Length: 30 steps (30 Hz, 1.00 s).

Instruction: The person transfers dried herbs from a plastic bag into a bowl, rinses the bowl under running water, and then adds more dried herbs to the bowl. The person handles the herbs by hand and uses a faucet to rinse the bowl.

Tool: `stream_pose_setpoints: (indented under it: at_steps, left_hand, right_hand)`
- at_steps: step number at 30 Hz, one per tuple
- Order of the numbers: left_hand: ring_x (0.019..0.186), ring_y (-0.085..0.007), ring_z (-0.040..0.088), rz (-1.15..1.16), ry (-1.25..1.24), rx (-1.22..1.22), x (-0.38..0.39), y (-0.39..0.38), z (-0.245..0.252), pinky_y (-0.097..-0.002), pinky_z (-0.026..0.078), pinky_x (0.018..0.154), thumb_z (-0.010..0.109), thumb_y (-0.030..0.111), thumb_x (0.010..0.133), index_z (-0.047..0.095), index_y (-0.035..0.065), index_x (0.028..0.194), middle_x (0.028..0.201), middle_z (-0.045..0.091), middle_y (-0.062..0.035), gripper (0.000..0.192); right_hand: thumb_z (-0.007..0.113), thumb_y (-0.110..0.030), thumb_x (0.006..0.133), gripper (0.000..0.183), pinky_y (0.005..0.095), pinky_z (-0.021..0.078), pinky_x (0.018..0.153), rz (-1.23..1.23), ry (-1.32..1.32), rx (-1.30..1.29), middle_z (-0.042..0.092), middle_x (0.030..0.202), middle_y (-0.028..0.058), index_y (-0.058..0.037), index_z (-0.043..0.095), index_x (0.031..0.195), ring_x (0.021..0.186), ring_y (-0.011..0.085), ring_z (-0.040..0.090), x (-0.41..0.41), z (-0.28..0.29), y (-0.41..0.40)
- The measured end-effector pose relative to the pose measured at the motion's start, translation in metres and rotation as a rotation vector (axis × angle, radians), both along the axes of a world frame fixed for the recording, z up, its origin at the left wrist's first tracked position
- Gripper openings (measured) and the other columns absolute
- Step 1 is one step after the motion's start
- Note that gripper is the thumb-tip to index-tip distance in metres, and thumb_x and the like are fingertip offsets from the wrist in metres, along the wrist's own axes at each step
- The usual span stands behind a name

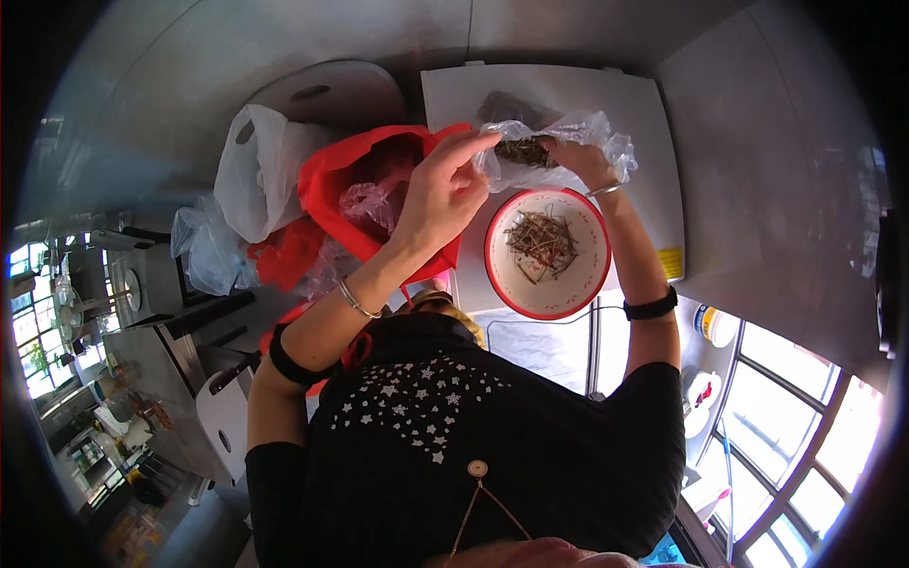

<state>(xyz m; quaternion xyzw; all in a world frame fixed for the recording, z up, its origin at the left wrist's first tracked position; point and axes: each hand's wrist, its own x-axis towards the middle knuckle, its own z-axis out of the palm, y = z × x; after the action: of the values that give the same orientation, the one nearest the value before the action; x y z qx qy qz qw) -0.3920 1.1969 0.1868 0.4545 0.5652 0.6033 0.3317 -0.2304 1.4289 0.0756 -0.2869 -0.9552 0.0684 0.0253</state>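
Observation:
My left hand [446,186] pinches the left edge of a clear plastic bag [589,128] between thumb and finger. Dried herb stems [524,150] lie inside the bag. My right hand [584,162] reaches into the bag's right side; its fingertips are at the stems and partly hidden, so its grip cannot be told. Just below the bag stands a white bowl with a red rim [548,307], holding a loose heap of dried stems [542,245]. An open red bag [334,177] with clear plastic inside sits left of the bowl, partly behind my left forearm.
Bag and bowl rest on a white appliance lid [646,206] bearing a yellow label. White plastic bags [259,170], a clear bag [209,248] and a crumpled red bag [287,252] lie at the left. A cutting board with a handle slot [341,89] leans against the metal wall behind.

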Motion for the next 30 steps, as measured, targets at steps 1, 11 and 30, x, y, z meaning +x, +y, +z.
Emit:
stream_pose_setpoints:
  at_steps: [1,11,30]
  left_hand:
    - [0.091,-0.0125,0.057,0.008,-0.002,0.008,-0.001,0.000,-0.001,-0.0237,0.054,0.081,0.054,-0.011,0.082,0.058,0.0024,0.125,0.121,0.055,-0.0105,0.045]
    - [0.090,-0.0091,0.055,0.040,-0.099,0.013,-0.006,-0.003,-0.008,-0.0224,0.052,0.082,0.055,-0.011,0.083,0.056,0.0043,0.129,0.123,0.054,-0.0078,0.049]
    - [0.080,-0.0050,0.050,0.010,-0.174,0.012,0.003,0.001,-0.006,-0.0193,0.050,0.077,0.055,-0.011,0.084,0.055,0.0017,0.130,0.118,0.053,-0.0037,0.048]
  right_hand:
    - [0.055,-0.031,0.091,0.025,0.0423,0.0520,0.075,0.096,0.064,0.028,0.068,0.085,0.0126,-0.0106,0.069,0.095,0.080,0.0288,0.066,-0.002,0.002,-0.004]
    - [0.058,0.001,0.077,0.026,0.0409,0.0542,0.074,0.208,0.065,-0.046,0.065,0.094,0.0151,-0.0029,0.060,0.103,0.086,0.0346,0.065,0.007,0.046,-0.063]
    - [0.071,-0.009,0.082,0.022,0.0320,0.0518,0.061,-0.174,0.522,-0.204,0.070,0.081,0.0132,-0.0020,0.067,0.102,0.068,0.0253,0.067,0.047,0.088,-0.042]
